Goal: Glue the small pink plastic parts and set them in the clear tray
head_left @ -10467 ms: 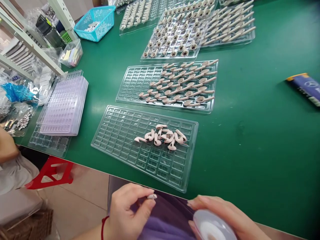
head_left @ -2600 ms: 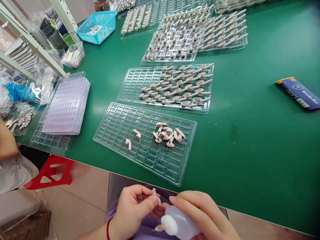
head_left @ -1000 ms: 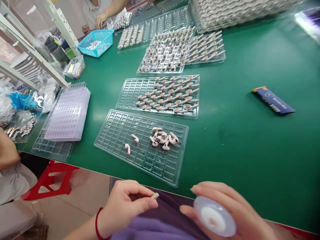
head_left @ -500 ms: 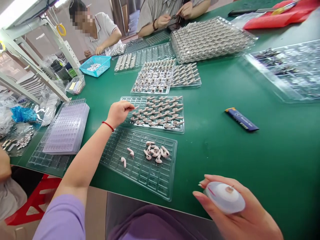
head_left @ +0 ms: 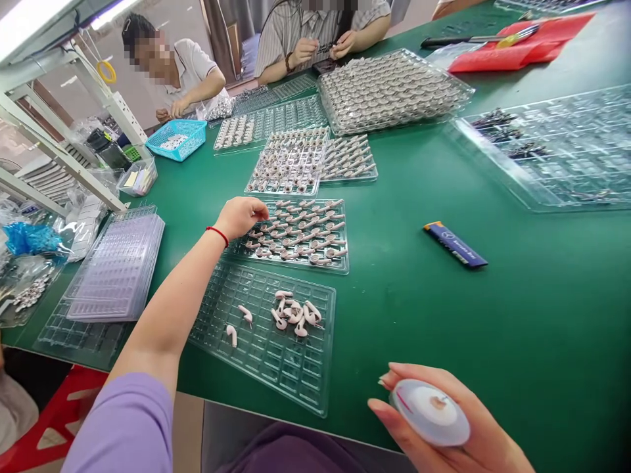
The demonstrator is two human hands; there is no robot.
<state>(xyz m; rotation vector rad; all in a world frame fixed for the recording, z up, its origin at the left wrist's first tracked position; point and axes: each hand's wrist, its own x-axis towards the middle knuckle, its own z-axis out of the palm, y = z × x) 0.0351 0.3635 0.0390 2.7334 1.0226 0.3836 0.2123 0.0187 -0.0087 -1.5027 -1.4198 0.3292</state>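
My left hand (head_left: 242,217) reaches over the left end of a clear tray (head_left: 340,266) filled with rows of pale pink earphones (head_left: 300,240). Its fingers are pinched together on an earphone at the end of a row, mostly hidden by the fingertips. Nearer me lies a second clear tray (head_left: 296,387), with a small heap of white-pink earphone shells (head_left: 296,314) and two loose ones. At the lower right, my right hand (head_left: 458,414) is wrapped round a translucent white squeeze bottle (head_left: 428,417), whose thin tip points up toward me.
A stack of clear trays (head_left: 116,263) stands at the left. Farther back are more filled trays (head_left: 288,161), a blue basket (head_left: 192,141) and two people at work. A dark blue packet (head_left: 454,244) and a tray with dark parts (head_left: 557,190) lie right.
The view has shifted slightly, so the table's contents appear a little farther left and lower. My left hand has moved closer to the earphone rows. My right hand still holds the bottle.
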